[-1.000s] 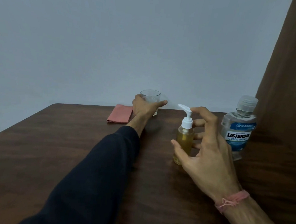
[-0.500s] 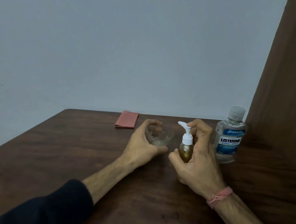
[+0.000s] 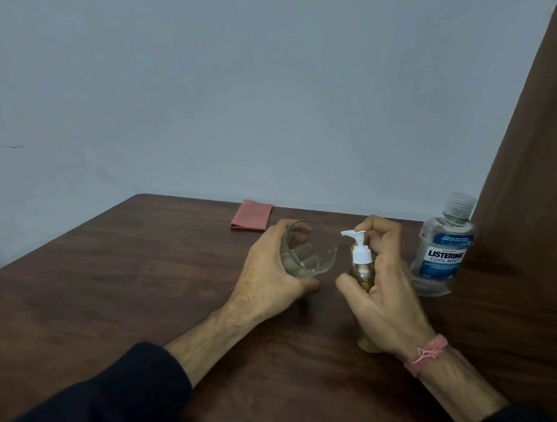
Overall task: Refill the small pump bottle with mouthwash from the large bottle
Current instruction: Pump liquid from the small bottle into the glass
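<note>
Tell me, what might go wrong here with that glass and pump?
The glass is tilted in the left hand, so anything in it could spill on the table. The right hand holds the small pump bottle; a squirt could miss the glass.

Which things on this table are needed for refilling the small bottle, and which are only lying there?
Needed for the job:
- small pump bottle, gripped by the right hand
- large mouthwash bottle, capped, standing untouched
- glass, tilted, held by the left hand beside the pump spout

Only lying there:
- folded pink cloth at the far edge of the table
</note>
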`<state>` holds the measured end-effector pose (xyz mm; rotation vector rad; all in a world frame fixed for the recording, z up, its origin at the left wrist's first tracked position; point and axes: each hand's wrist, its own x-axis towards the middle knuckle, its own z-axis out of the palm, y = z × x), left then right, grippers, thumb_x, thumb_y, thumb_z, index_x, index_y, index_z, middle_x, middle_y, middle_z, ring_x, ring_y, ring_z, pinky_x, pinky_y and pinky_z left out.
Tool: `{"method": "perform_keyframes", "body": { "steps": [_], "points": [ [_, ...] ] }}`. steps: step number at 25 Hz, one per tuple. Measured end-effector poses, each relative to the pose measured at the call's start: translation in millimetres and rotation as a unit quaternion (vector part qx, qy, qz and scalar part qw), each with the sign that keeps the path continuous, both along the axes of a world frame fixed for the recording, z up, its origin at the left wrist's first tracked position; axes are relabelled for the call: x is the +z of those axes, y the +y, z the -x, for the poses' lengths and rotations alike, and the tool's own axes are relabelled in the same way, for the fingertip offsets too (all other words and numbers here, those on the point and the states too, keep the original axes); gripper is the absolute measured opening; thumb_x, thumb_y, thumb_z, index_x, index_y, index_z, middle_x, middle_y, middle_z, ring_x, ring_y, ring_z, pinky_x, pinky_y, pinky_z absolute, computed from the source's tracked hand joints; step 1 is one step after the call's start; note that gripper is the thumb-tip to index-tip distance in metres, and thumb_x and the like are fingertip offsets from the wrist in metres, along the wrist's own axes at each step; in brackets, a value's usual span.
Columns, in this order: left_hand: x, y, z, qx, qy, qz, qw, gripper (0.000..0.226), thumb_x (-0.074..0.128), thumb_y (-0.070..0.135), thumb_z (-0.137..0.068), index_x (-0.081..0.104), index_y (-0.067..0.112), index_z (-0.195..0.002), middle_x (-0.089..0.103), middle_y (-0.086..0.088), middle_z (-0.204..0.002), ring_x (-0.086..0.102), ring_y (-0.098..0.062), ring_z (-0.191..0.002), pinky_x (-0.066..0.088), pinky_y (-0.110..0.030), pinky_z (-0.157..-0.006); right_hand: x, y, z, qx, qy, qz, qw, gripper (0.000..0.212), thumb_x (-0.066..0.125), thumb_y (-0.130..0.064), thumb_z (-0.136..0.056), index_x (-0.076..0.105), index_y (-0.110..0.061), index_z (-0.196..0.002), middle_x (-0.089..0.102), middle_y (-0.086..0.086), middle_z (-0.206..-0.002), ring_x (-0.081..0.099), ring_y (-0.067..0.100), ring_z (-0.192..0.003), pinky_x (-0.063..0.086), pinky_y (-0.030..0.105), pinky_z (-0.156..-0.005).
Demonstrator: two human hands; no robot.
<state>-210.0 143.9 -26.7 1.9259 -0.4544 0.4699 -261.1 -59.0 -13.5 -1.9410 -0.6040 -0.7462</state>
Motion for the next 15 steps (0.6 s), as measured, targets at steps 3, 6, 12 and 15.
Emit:
{"method": "perform_keyframes", "body": {
  "steps": [3, 6, 12, 15],
  "points": [
    [-1.6, -1.3, -0.7, 0.003, -0.008, -0.013, 1.0, 0.082, 0.104, 0.022, -0.066, 0.066, 0.038, -0.137, 0.072, 0.017, -0.134, 0.07, 0.002, -0.129, 0.061, -0.021, -0.105, 0.7, 1.8, 2.4, -0.009, 0.021, 0.04, 0.999, 0.083, 0.074, -0.002, -0.088, 0.034, -0.058, -0.136, 0.067, -0.012, -0.115, 0.072, 0.02, -0.075, 0.062, 0.036, -0.067],
    [-3.6, -3.7, -0.9, 0.009, -0.023, -0.013, 1.0, 0.079, 0.103, 0.03, -0.068, 0.066, 0.039, -0.137, 0.072, 0.015, -0.133, 0.072, 0.0, -0.125, 0.064, -0.026, -0.104, 0.2, 2.0, 4.7, -0.002, 0.039, 0.074, 0.996, 0.082, 0.074, -0.009, -0.097, 0.032, -0.06, -0.145, 0.065, -0.018, -0.119, 0.075, 0.005, -0.077, 0.057, 0.015, -0.056],
    [-5.1, -3.6, -4.6, 0.008, -0.019, -0.004, 1.0, 0.081, 0.106, 0.029, -0.068, 0.065, 0.041, -0.136, 0.071, 0.016, -0.133, 0.074, 0.0, -0.123, 0.066, -0.03, -0.103, 5.4, 5.5, 5.8, -0.002, 0.078, 0.065, 0.995, 0.064, 0.065, -0.008, -0.101, 0.036, -0.048, -0.141, 0.071, -0.006, -0.095, 0.065, 0.013, -0.046, 0.048, 0.017, -0.039],
    [-5.8, -4.1, -5.1, 0.003, -0.008, 0.006, 1.0, 0.08, 0.106, 0.029, -0.067, 0.065, 0.042, -0.135, 0.071, 0.015, -0.134, 0.075, -0.004, -0.124, 0.066, -0.035, -0.104, 7.9, 6.3, 7.4, -0.002, 0.091, 0.06, 0.994, 0.065, 0.065, -0.006, -0.099, 0.036, -0.046, -0.14, 0.072, -0.005, -0.092, 0.064, 0.012, -0.044, 0.046, 0.015, -0.039]
  ]
}}
